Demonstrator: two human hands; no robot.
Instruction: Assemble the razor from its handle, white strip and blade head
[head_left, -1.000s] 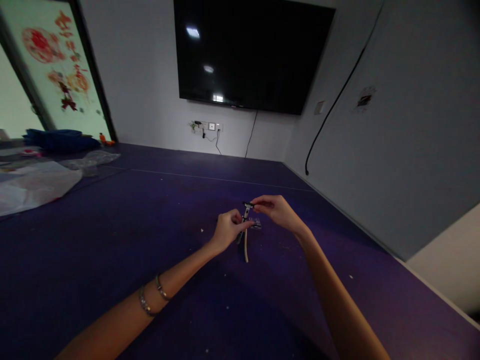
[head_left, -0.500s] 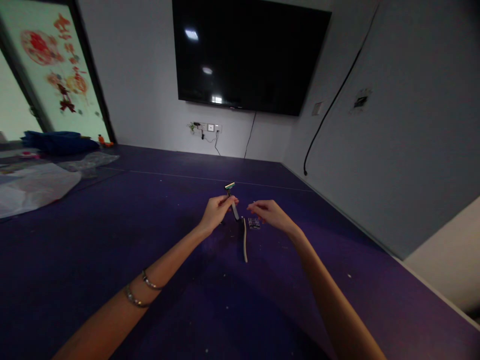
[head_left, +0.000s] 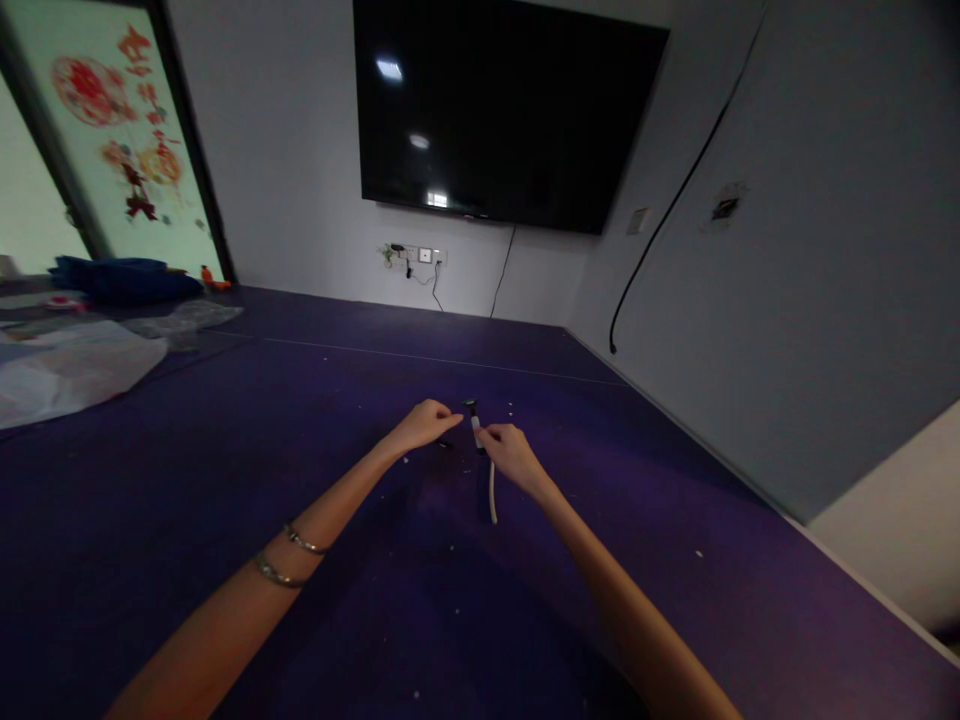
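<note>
A small razor (head_left: 473, 417) with a dark head and a pale handle stands upright between my two hands, low over the purple surface (head_left: 225, 480). The fingertips of my right hand (head_left: 511, 455) pinch its handle. My left hand (head_left: 422, 425) is curled just to its left, fingertips close to the razor; I cannot tell whether it grips it. A cream stick-like handle (head_left: 493, 495) lies on the surface below my right hand. My left forearm wears two bracelets (head_left: 289, 555).
A big black screen (head_left: 510, 110) hangs on the far wall above a socket with cables (head_left: 420, 255). At the far left lie clear plastic sheets (head_left: 67, 370) and blue fabric (head_left: 120, 280). The grey wall (head_left: 787, 300) runs along the right.
My left hand has lowered the razor from its raised position toward the surface. My right hand moved left from the small clear piece and closed on the razor's handle.
</note>
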